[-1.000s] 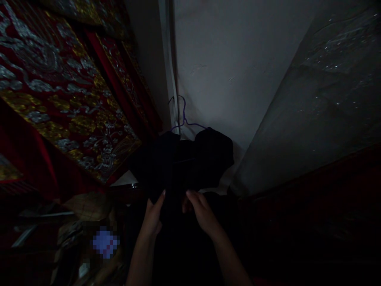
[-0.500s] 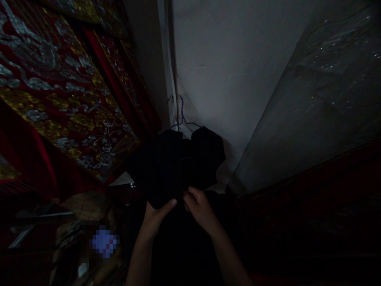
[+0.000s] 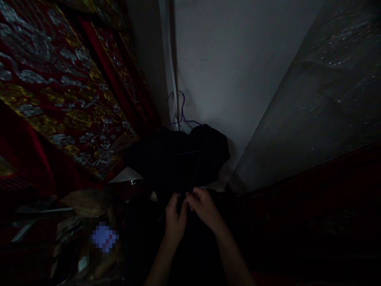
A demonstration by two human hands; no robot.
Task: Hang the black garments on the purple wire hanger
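A black garment (image 3: 154, 159), very dark and hard to make out, hangs on a purple hanger (image 3: 182, 111) against the wall corner. My left hand (image 3: 175, 218) pinches the front of the garment, thumb raised toward the other hand. Close beside it, my right hand (image 3: 203, 204) is closed at the other front edge, its fingertips nearly meeting the left thumb. Whether a button sits between the fingers is too dark to see.
Red cloth with gold and silver embroidery (image 3: 77, 115) hangs at the left. A narrow pale strip (image 3: 170, 55) runs down the wall corner. Clear plastic sheeting (image 3: 321, 91) covers the right side. Cluttered items, one of them a blurred blue patch (image 3: 104, 237), lie at lower left.
My left hand has moved right, from the garment's left panel to beside my right hand. The front edges have come together, and the hanger's lower bar shows more clearly at the neck opening.
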